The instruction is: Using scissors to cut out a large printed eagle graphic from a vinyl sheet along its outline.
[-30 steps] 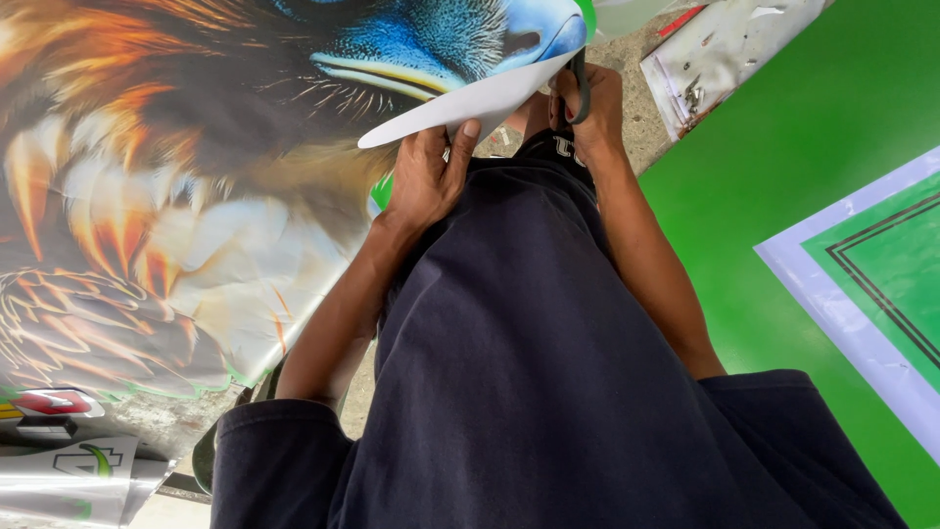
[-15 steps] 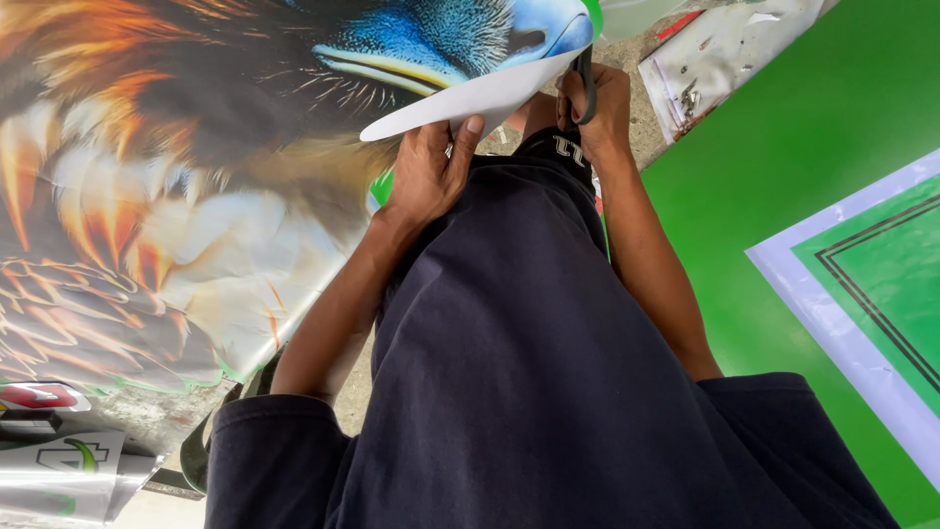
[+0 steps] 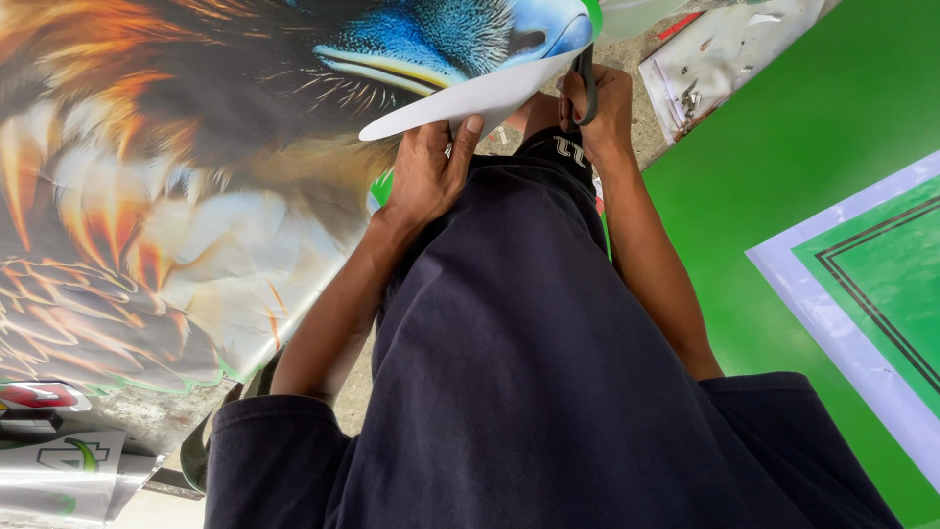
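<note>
A large printed banner [image 3: 176,167] showing a bird's head with orange feathers and a blue beak lies on the floor at the left. Its edge is curled up, showing the white underside [image 3: 460,103]. My left hand [image 3: 426,171] grips that lifted white edge with the thumb on top. My right hand [image 3: 597,108] holds dark-handled scissors [image 3: 586,83] at the banner's edge near the beak tip. My dark shirt and shorts fill the lower middle of the view.
A big green sheet [image 3: 813,127] with a white-bordered green panel [image 3: 871,284] covers the floor at the right. A clear plastic sheet with small scraps [image 3: 715,54] lies at the top. Glossy printed pieces [image 3: 59,460] sit at the bottom left on concrete floor.
The view has shifted slightly. Both hands stay at the banner's lifted edge, the scissors a little further along it.
</note>
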